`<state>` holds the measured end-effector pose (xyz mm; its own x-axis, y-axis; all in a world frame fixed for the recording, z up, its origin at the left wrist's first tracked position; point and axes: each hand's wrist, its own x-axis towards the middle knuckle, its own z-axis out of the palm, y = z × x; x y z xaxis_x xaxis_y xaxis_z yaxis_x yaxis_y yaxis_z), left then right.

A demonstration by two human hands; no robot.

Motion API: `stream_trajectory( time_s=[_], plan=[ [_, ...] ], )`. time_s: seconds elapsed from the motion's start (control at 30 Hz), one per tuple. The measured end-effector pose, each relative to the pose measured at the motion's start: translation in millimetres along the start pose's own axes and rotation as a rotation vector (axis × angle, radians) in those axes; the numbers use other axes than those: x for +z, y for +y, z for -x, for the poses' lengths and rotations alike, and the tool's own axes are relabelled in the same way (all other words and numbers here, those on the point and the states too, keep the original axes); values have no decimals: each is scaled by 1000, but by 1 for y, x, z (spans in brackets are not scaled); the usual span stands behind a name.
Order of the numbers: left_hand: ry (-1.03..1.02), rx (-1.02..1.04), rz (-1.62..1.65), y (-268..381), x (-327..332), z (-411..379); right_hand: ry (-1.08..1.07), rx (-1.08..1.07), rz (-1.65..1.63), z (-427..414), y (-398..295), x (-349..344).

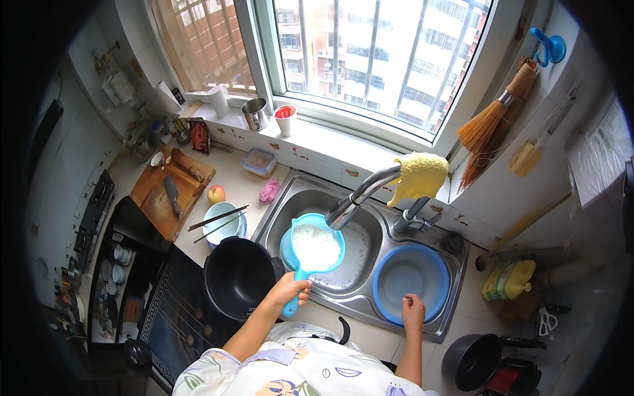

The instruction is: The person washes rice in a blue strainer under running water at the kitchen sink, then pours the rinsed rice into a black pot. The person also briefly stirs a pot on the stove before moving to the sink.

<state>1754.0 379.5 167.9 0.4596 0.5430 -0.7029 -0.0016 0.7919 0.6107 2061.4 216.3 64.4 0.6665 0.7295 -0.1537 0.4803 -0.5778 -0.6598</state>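
Observation:
My left hand (289, 292) is closed around the handle of a light blue plastic ladle (342, 246), which holds white grains that look like rice (317, 245). The ladle is over the larger basin of a stainless steel sink (364, 277), below the spout of the chrome faucet (341, 214). My right hand (413, 309) is above the near rim of a blue plastic basin (379, 292) in the smaller sink bowl; its fingers are curled together, and whether they hold anything is unclear. A black inner cooking pot (213, 292) stands left of my left hand.
A yellow cloth (421, 178) hangs over the faucet. On the left counter are a bowl (225, 227) with chopsticks across it, an apple (216, 194), a pink cloth (269, 191) and a cutting board (148, 190) with a cleaver (172, 190). A dark saucepan (468, 361) stands at the lower right.

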Motion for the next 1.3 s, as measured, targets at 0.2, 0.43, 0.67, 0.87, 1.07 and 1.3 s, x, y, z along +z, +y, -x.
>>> stream_trajectory(
  time_s=[0.2, 0.43, 0.67, 0.87, 1.07, 1.3],
  plan=[
    [-4, -2, -6, -1, -1, -1, -14, 9, -11, 3, 0, 1],
    [2, 71, -17, -2, 0, -3, -8, -53, -9, 3, 2, 10],
    [28, 194, 2, -4, 4, -8, -52, -81, -10, 2, -3, 13],
    [25, 233, 17, -14, 2, -24, -80, -98, 5, 3, -5, 14],
    [65, 313, 3, -20, 10, -31, -131, -88, 5, 5, 1, 18],
    [79, 394, 79, -30, 14, -43, -171, -133, 7, 8, 2, 24]
  ],
)
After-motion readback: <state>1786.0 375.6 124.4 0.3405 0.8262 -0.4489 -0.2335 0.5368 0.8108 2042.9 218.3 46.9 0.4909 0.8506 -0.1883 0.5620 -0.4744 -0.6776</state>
